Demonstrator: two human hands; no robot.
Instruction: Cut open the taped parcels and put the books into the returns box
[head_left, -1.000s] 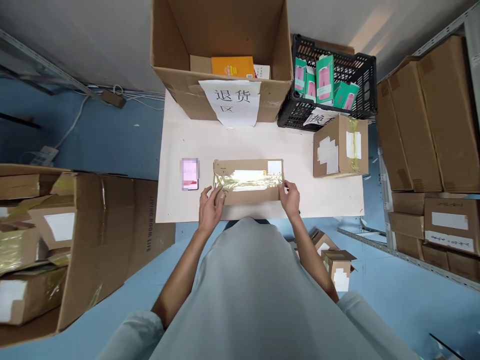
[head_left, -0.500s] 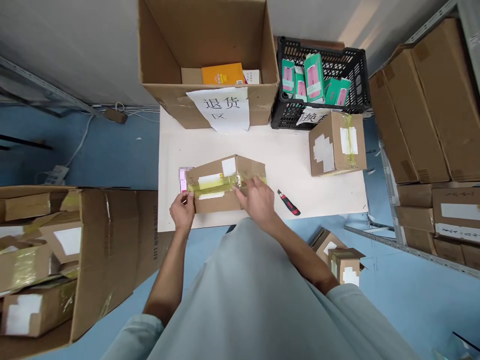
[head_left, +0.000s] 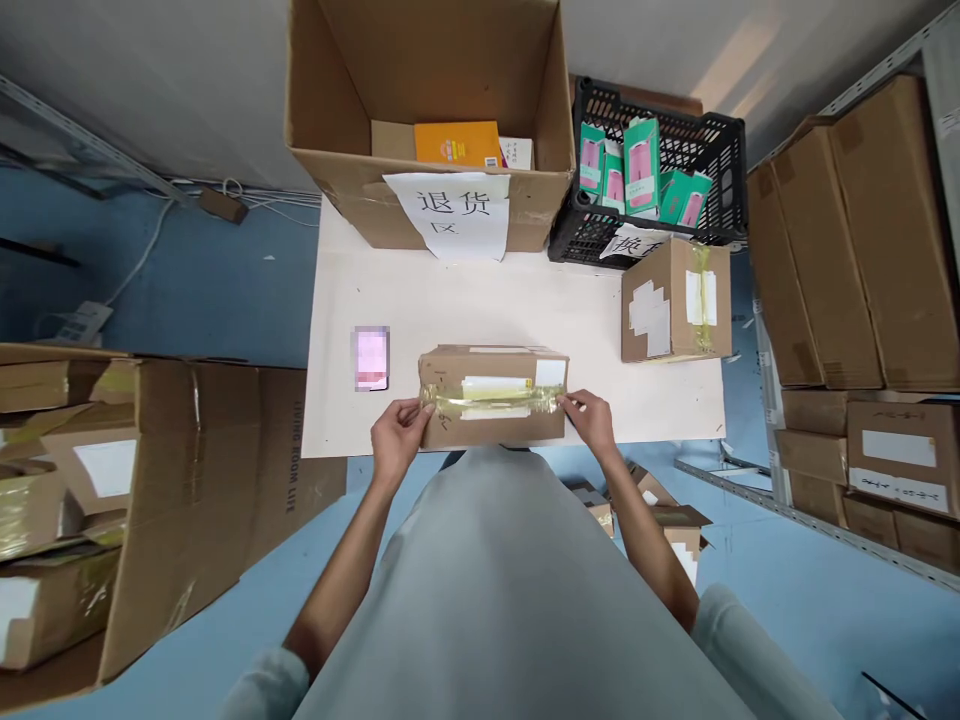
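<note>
**Taped Carton (head_left: 493, 400) Held at Both Ends**

The carton lies at the near edge of the white worktable (head_left: 555, 300), about midway between its left and right edges, long side parallel to that edge. Clear yellowish tape (head_left: 487, 402) runs lengthwise over its white labels.

Left hand (head_left: 395, 440): thumb and fingers pinch the tape-covered left end. Right hand (head_left: 592, 420): thumb and forefinger pinch the right end at the tape.

Adjacent items:
- Smartphone (head_left: 371, 360): flat near the left edge, left of the carton.
- Large open box (head_left: 352, 195): at the far edge, holding an orange package (head_left: 459, 144).
- Black crate (head_left: 731, 205): far right corner, holding green-and-pink boxes (head_left: 641, 168).
- Smaller sealed box (head_left: 675, 310): near the right edge, in front of the crate.
</note>
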